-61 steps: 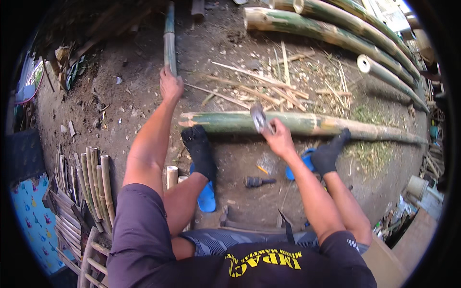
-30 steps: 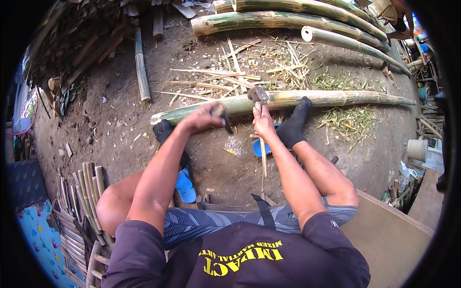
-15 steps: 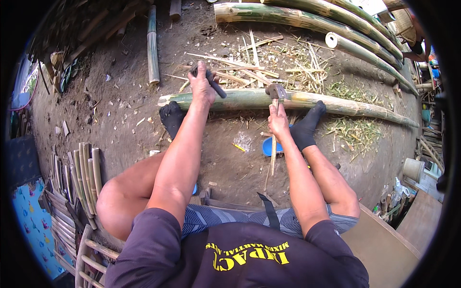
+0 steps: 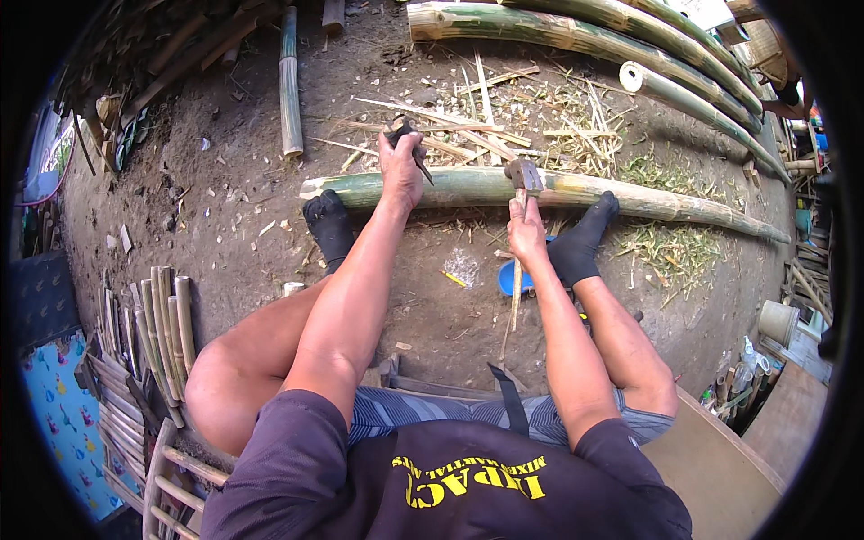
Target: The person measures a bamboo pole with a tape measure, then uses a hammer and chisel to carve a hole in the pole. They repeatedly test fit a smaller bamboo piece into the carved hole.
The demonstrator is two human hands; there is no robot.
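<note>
A green and tan bamboo pole (image 4: pixel 468 187) lies crosswise on the dirt, with my socked feet against its near side. My left hand (image 4: pixel 401 171) is closed around a dark chisel (image 4: pixel 422 166), whose narrow end angles down to the right toward the pole's top. Most of its grip is hidden by my fingers. In my right hand (image 4: pixel 526 236) is a hammer (image 4: pixel 524 176), held by its wooden handle, the metal head upward just over the pole. The handle's lower end sticks out beneath my fist.
Split bamboo strips and shavings (image 4: pixel 576 135) litter the ground beyond the pole. Thick bamboo poles (image 4: pixel 558 40) lie at the back right. A blue bowl (image 4: pixel 511 279) and a yellow pencil-like stick (image 4: pixel 454 279) are on the near ground. Cut bamboo pieces (image 4: pixel 162 315) stand at left.
My left hand has moved right and slightly nearer, and the chisel has turned so its narrow end points more downward. The hammer head has tilted a little; my right hand has barely shifted.
</note>
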